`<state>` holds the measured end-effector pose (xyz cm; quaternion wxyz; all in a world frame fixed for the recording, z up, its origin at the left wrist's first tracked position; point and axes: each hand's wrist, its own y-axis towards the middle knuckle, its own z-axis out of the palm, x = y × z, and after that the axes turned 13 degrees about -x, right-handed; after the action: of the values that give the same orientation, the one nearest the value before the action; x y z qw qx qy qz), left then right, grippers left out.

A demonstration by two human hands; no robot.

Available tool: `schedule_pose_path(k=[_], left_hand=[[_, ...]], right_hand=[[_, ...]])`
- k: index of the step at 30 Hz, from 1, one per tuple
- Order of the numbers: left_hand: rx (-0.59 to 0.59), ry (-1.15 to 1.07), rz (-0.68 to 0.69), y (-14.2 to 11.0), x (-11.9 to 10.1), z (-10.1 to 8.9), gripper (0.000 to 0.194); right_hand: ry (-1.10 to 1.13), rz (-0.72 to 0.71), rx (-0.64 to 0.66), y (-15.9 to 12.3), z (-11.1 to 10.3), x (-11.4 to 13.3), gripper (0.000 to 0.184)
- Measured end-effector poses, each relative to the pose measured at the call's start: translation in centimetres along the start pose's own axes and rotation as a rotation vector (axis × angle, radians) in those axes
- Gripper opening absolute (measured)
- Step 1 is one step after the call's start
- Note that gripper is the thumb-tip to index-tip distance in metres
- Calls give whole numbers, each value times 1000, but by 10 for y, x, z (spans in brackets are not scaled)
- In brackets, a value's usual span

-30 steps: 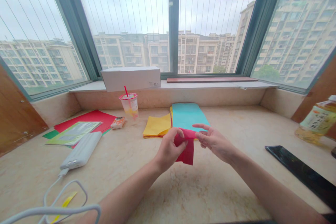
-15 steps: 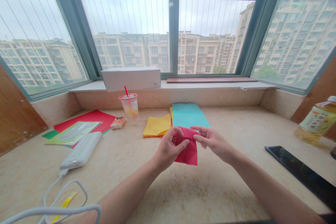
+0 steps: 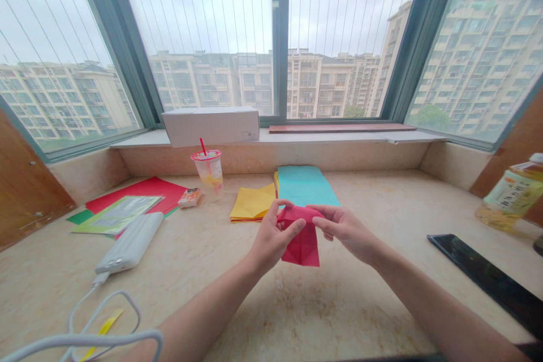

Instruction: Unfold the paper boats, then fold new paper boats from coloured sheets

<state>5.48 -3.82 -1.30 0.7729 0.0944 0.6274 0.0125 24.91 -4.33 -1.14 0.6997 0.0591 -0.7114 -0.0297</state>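
A creased sheet of red paper (image 3: 302, 246) is held up above the counter between both hands, its lower part hanging down with fold lines showing. My left hand (image 3: 275, 237) grips its left side, the thumb lying across the front and the fingers behind. At the upper right corner, my right hand (image 3: 341, 229) pinches the paper between thumb and fingers. Just beyond the hands lie a light blue paper stack (image 3: 303, 184) and a yellow paper stack (image 3: 253, 202).
Left on the stone counter (image 3: 203, 271) are a white power bank (image 3: 131, 243) with its cable, red paper (image 3: 136, 186), a small orange-and-white packet (image 3: 189, 198) and a plastic cup (image 3: 210, 172) with a straw. A black phone (image 3: 479, 274) and a drink bottle (image 3: 513, 192) stand right.
The top of the red paper has been bent over further between the fingers, and my left thumb has shifted up slightly. Both hands keep their hold.
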Motion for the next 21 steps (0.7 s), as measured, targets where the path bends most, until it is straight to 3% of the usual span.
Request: schedule_pose_path(k=[4,21], left_hand=[[-55,16,-8,-1,-3,2,55],[-48,-50,-11,1,-3,0,57]], right_hand=[[8,-3,-1,0,1,-2,48],[-9,-62,56,-3,-3,5,54]])
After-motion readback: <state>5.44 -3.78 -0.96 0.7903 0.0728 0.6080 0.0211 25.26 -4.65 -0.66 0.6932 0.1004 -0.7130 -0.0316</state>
